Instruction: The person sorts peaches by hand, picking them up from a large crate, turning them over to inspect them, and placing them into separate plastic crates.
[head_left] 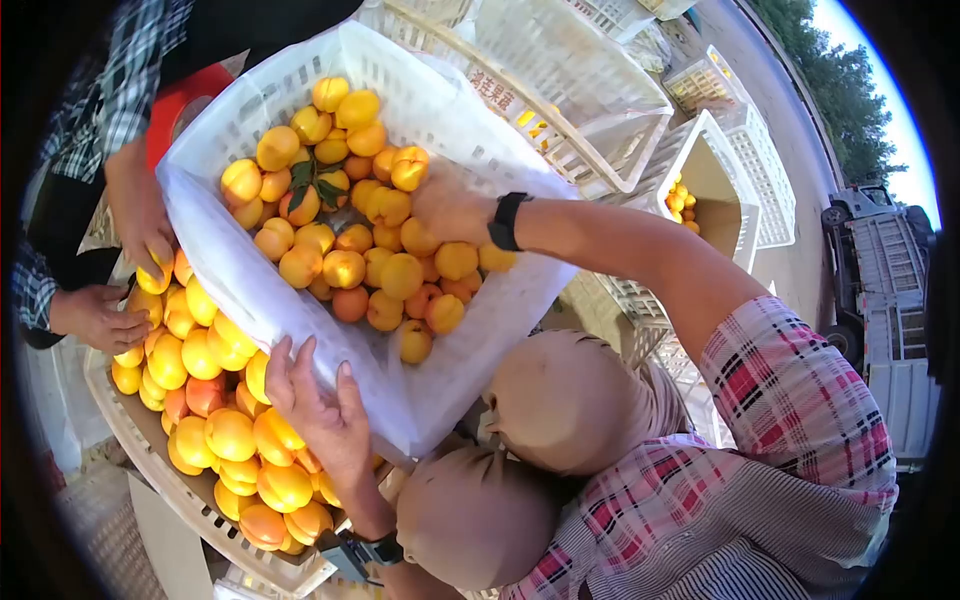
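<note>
Yellow-orange fruits (343, 268), some with green leaves, lie in a crate lined with white sheeting (480, 130). My right hand (445, 205) reaches down among them, beside a fruit at its fingertips; glare and the fruits obscure its fingers, so a grip cannot be made out. Near the crate's lower left edge is my left hand (320, 405), palm up with spread fingers and nothing held in it. Under and beside it, more fruits (230, 435) are heaped in a second crate (190, 520).
Another person's two hands (100, 318) are at the second crate's far end, one on a fruit. A red object (185, 105) is behind them. White crates (570, 80) stand beyond, one holding fruits (681, 200). A truck (885, 290) is at the far right.
</note>
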